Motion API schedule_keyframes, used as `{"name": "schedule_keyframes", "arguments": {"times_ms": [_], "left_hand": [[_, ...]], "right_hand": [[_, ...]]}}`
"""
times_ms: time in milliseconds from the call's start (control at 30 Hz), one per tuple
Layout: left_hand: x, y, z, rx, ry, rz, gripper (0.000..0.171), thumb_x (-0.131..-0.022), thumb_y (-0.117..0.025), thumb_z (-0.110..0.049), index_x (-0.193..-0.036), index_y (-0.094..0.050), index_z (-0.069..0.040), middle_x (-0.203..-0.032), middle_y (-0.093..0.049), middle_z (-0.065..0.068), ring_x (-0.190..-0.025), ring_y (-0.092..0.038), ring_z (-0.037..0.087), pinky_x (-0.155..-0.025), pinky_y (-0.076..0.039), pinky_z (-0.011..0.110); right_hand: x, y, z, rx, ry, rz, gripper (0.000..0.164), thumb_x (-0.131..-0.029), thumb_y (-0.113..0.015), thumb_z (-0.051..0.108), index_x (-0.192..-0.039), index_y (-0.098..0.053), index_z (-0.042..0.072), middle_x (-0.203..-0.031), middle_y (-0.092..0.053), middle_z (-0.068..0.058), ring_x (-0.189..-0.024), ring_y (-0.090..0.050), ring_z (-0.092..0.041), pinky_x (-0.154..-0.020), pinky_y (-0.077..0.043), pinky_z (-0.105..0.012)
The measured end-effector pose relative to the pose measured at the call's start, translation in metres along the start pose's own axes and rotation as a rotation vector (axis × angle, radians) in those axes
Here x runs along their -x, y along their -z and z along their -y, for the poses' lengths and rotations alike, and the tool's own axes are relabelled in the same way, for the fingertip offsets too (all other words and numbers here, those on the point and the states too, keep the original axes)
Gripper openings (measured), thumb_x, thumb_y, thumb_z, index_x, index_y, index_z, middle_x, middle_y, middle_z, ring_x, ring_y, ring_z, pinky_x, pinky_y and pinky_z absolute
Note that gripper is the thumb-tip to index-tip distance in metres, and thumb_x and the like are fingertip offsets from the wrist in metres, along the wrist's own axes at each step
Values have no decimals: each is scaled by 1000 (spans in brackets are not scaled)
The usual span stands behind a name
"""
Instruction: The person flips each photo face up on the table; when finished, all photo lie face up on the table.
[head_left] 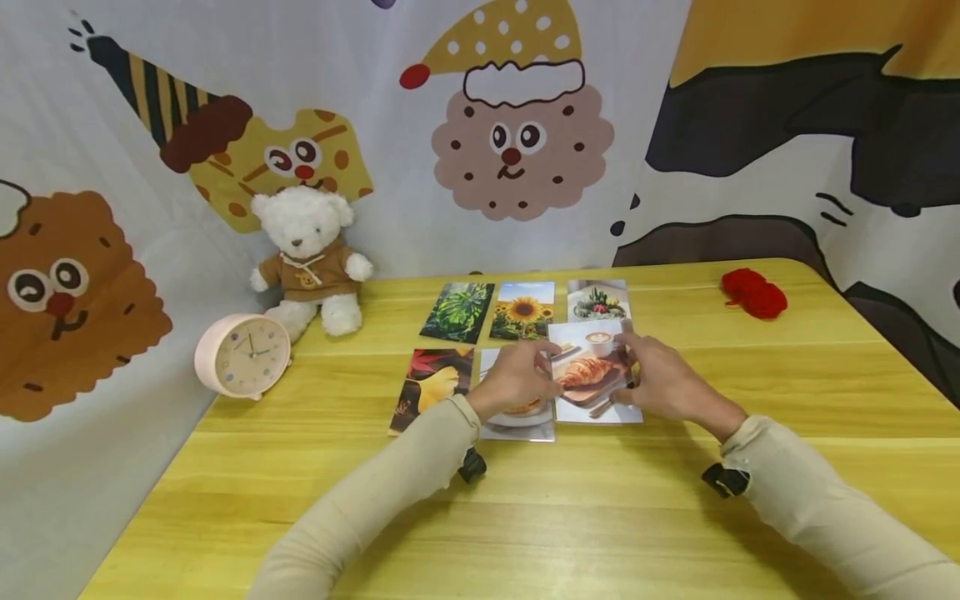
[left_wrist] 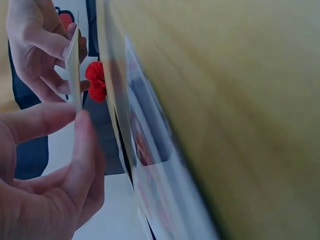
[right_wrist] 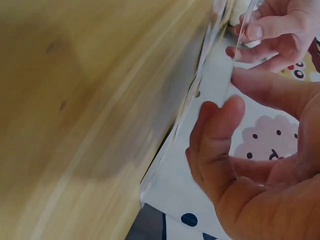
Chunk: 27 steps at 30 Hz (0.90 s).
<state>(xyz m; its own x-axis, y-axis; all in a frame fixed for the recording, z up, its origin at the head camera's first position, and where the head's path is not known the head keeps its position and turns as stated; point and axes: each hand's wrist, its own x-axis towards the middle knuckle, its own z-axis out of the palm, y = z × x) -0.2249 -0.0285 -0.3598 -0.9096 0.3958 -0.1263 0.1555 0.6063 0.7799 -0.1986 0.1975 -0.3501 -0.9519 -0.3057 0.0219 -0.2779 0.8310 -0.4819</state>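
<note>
Both hands pinch one photo card [head_left: 588, 379] with a croissant and coffee on it, raised a little off the table. My left hand [head_left: 513, 383] holds its left edge and my right hand [head_left: 670, 382] its right edge. In the left wrist view the card [left_wrist: 73, 70] appears almost edge-on between the thumbs and fingers. Beneath my left hand lies a card with a plate of food [head_left: 517, 429], partly covered. An autumn-leaf card [head_left: 433, 387] lies to its left. Behind are a green-leaf card [head_left: 459, 311], a sunflower card [head_left: 522, 310] and a cactus card [head_left: 597, 302].
A pink alarm clock [head_left: 243, 357] and a white teddy bear [head_left: 311, 258] in a brown hoodie are at the table's left. Toward the back right sits a red yarn-like bundle [head_left: 753, 293]. A cartoon-printed curtain [head_left: 405, 167] hangs behind the wooden table [head_left: 570, 517].
</note>
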Motion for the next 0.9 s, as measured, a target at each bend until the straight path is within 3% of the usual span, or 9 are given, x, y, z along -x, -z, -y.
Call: {"name": "schedule_keyframes", "arguments": {"times_ms": [200, 300, 467, 600, 733, 900], "left_hand": [[-5, -4, -5, -147, -37, 60, 56, -81, -82, -9, -133, -63, -5, -81, -66, 1, -62, -52, 8, -66, -48, 21], [-7, -7, -8, -263, -56, 74, 55, -81, -83, -13, -132, -64, -5, -80, -66, 1, -63, -50, 9, -68, -49, 21], [-9, -12, -14, -412, -66, 97, 54, -79, -86, -17, -129, -67, -8, -112, -73, 5, -96, -66, 19, -94, -55, 30], [-9, -13, -16, -454, -49, 114, 50, -76, -88, -16, -123, -72, -12, -129, -68, 1, -117, -61, 20, -99, -52, 31], [-11, -14, -16, -506, -77, 136, 30, -75, -84, -8, -105, -77, -9, -93, -69, -1, -82, -54, 15, -78, -48, 25], [-13, -16, -17, -564, -121, 129, 18, -72, -80, -2, -89, -76, -6, -85, -68, -2, -77, -49, 12, -70, -43, 23]], "right_hand": [[1, 0, -3, 81, -15, 57, 68, -76, -86, 15, -131, -55, -10, -109, -63, -24, -89, -57, -27, -73, -53, -38], [1, 0, -3, 101, -6, 82, 66, -75, -86, 16, -129, -57, -10, -108, -65, -22, -90, -58, -27, -74, -54, -40], [2, 0, -5, 122, -2, 130, 66, -74, -87, 19, -126, -59, -9, -112, -68, -23, -97, -63, -31, -84, -55, -49], [1, -3, -7, 109, -11, 182, 65, -75, -87, 19, -128, -58, -5, -114, -69, -20, -90, -62, -25, -79, -54, -42], [0, -5, -8, 103, -12, 205, 64, -76, -87, 19, -129, -57, -3, -110, -69, -16, -82, -57, -20, -71, -48, -33], [-1, -6, -8, 123, -30, 222, 65, -76, -86, 21, -129, -58, -3, -106, -70, -15, -80, -57, -19, -69, -48, -32]]}}
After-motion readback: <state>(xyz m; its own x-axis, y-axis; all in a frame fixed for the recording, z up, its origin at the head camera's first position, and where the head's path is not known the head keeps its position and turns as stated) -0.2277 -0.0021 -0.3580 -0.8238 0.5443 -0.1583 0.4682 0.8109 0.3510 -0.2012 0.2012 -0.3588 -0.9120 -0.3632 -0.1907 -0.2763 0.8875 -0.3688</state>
